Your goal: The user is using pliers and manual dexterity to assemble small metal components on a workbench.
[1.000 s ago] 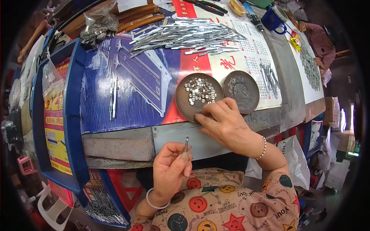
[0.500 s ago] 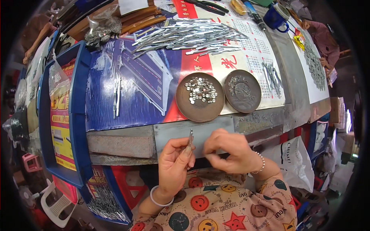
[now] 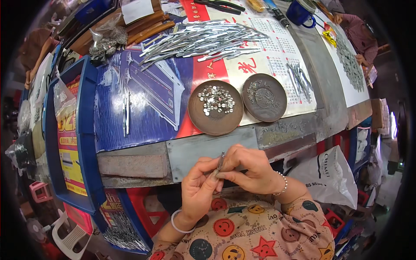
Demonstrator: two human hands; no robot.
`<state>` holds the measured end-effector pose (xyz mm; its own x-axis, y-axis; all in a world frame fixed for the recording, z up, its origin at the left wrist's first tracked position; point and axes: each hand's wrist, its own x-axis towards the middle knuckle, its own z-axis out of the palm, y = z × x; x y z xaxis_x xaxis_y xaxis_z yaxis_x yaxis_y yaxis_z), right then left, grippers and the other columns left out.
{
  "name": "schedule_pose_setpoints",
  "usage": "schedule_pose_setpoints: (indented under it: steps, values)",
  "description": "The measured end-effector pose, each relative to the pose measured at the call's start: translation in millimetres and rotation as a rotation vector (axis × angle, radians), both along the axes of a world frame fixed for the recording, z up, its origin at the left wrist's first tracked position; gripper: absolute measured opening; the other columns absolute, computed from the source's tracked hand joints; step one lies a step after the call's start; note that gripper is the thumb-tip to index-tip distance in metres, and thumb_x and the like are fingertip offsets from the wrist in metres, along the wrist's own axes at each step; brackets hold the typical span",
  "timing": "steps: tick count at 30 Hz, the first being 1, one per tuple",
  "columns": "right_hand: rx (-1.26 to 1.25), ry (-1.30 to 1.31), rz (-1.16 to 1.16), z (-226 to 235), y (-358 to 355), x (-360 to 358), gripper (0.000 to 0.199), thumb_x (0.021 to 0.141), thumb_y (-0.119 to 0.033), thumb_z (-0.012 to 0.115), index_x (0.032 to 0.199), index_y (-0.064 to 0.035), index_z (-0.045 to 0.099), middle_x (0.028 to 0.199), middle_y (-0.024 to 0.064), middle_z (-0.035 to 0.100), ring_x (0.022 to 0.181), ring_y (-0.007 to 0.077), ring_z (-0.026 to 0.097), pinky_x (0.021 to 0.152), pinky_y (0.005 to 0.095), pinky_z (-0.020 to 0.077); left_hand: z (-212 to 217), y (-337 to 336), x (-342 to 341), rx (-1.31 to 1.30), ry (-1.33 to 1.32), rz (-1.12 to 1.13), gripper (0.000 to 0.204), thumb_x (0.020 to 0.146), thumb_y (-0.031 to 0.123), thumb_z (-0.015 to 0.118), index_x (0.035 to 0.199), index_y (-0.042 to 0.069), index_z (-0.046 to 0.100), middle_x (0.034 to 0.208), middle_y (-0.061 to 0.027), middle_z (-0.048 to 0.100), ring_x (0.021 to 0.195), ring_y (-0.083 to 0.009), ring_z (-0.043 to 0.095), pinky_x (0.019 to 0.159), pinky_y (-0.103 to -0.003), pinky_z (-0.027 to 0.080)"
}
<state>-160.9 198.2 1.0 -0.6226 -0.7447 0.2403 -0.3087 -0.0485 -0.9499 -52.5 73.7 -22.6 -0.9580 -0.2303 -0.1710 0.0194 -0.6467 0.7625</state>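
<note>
Close to my body, in front of the table edge, my left hand (image 3: 198, 184) pinches a slim metal piece (image 3: 222, 159) between thumb and fingers, its tip pointing up. My right hand (image 3: 251, 168) has its thumb and fingertips closed at the same piece; whether a smaller part is also between them is hidden. Beyond the hands lies a grey metal plate (image 3: 199, 151). Past it stands a round brown dish (image 3: 216, 125) with small shiny discs (image 3: 216, 99). Touching it on the right, a second brown dish (image 3: 273, 113) holds small thin pins (image 3: 263, 96).
A heap of long metal pieces (image 3: 199, 41) covers the far table; smaller groups lie left (image 3: 126, 110) and right (image 3: 299, 80). A blue tray (image 3: 86, 143) borders the left side. A blue mug (image 3: 300, 14) and pliers (image 3: 223, 6) stand far back. Another person (image 3: 359, 37) sits at right.
My right hand has moved left and down to meet the metal piece held in my left hand, and its fingers now close at it. The view has shifted slightly.
</note>
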Motion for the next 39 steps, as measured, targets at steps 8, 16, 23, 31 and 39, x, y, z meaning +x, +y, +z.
schedule_pose_setpoints:
  steps: [8,16,23,31,39]
  values:
    - [-0.092,-0.508,0.011,-10.8,0.7,5.5,0.015,0.080,0.000,0.069,0.082,-0.0002,0.053,0.085,0.0082,0.057,0.076,0.0134,0.058,0.071,0.0247,0.0467,-5.2,1.9,1.5,0.010,0.140,-0.018,0.023,0.092,-0.001,0.051,0.115,0.002,0.051,0.100,-0.0070,0.049,0.067,-0.0089,0.043,0.056,-0.022,0.038]
    - [-0.176,-0.692,-0.103,-7.6,-9.3,17.8,0.016,0.080,-0.003,0.070,0.088,0.0009,0.056,0.090,0.0071,0.060,0.080,0.0125,0.059,0.068,0.0250,0.0491,-6.1,12.4,3.0,-0.291,0.189,0.159,0.026,0.092,-0.004,0.049,0.117,0.003,0.048,0.101,-0.0081,0.047,0.068,-0.0080,0.044,0.056,-0.020,0.040]
    - [-0.078,0.131,-0.326,-2.8,-20.2,25.0,0.015,0.075,-0.001,0.072,0.086,0.0026,0.063,0.085,0.0135,0.066,0.076,0.0225,0.065,0.066,0.0290,0.0519,-6.0,14.0,2.2,-0.659,0.203,0.309,0.028,0.093,-0.004,0.048,0.120,0.003,0.045,0.105,-0.0106,0.047,0.072,-0.0087,0.047,0.060,-0.020,0.043]
    - [-0.042,0.235,-0.305,0.7,-17.1,24.1,0.015,0.077,-0.006,0.072,0.086,0.0002,0.062,0.084,0.0123,0.066,0.071,0.0222,0.065,0.062,0.0291,0.0515,-7.6,17.1,-0.9,-0.657,0.260,0.374,0.025,0.090,-0.006,0.052,0.114,-0.001,0.050,0.101,-0.0133,0.049,0.075,-0.0111,0.048,0.063,-0.020,0.042]
    - [-0.013,0.362,-0.309,-4.1,-14.8,20.3,0.018,0.084,-0.015,0.067,0.078,-0.0033,0.055,0.078,0.0116,0.065,0.064,0.0223,0.063,0.055,0.0297,0.0497,-2.2,17.7,-1.1,-0.589,0.250,0.306,0.023,0.089,-0.006,0.054,0.112,-0.001,0.053,0.101,-0.0135,0.051,0.077,-0.0120,0.049,0.064,-0.020,0.043]
